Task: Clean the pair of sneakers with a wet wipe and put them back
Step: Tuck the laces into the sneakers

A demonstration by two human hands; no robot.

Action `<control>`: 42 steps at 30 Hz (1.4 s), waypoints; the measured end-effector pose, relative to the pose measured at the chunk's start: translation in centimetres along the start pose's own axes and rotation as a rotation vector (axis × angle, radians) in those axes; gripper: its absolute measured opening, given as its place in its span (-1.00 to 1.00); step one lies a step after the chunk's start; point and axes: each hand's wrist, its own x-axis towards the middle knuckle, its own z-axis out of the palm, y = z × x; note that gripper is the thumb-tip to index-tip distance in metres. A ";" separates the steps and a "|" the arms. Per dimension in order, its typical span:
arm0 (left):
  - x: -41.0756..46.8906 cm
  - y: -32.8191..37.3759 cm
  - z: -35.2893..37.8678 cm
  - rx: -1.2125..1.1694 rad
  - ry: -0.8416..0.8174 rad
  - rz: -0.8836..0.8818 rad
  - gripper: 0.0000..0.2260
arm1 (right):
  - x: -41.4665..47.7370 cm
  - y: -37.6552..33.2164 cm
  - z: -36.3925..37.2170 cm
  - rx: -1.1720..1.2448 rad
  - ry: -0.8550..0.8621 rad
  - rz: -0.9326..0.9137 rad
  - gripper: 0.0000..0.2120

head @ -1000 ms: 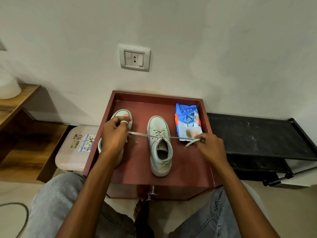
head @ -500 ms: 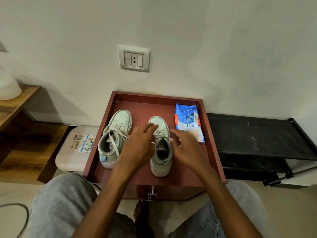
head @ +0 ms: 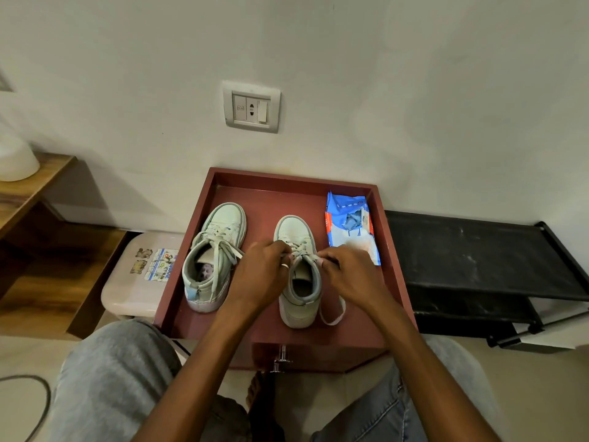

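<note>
Two pale sneakers stood in the maroon tray, long axes running near to far, toes toward the wall: the left sneaker untouched, the right sneaker between both hands. The left hand and right hand each pinched its laces at the tongue. One blue wet-wipe pack lay at the tray's far right.

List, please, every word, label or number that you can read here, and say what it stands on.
None can be quoted.
On the blue and white wet-wipe packet: print too blurred to read.
On the stickers on the beige plastic stool: lettering too small.
On the white wall switch plate: marks too small.
</note>
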 end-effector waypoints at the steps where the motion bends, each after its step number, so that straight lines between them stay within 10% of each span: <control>1: 0.1 0.0 0.0 0.025 0.021 0.003 -0.79 | 0.3 0.1 -0.3 -0.046 0.011 -0.016 -0.80; 17: -0.3 0.3 -0.8 0.344 0.038 -0.041 -0.79 | -0.3 1.0 0.3 -0.289 0.115 -0.008 -0.77; 24: -0.4 1.1 -2.5 0.428 -0.066 -0.077 -0.66 | 0.5 0.9 -1.2 0.142 -0.090 0.133 -0.82; 33: 0.0 3.2 -2.9 -0.777 -0.171 -0.388 -0.84 | 0.2 -0.9 -0.7 1.006 -0.005 0.379 -0.81; 42: -0.3 2.9 -0.9 -1.019 -0.020 -0.293 -0.86 | 0.4 -1.3 0.9 1.020 0.077 0.319 -0.81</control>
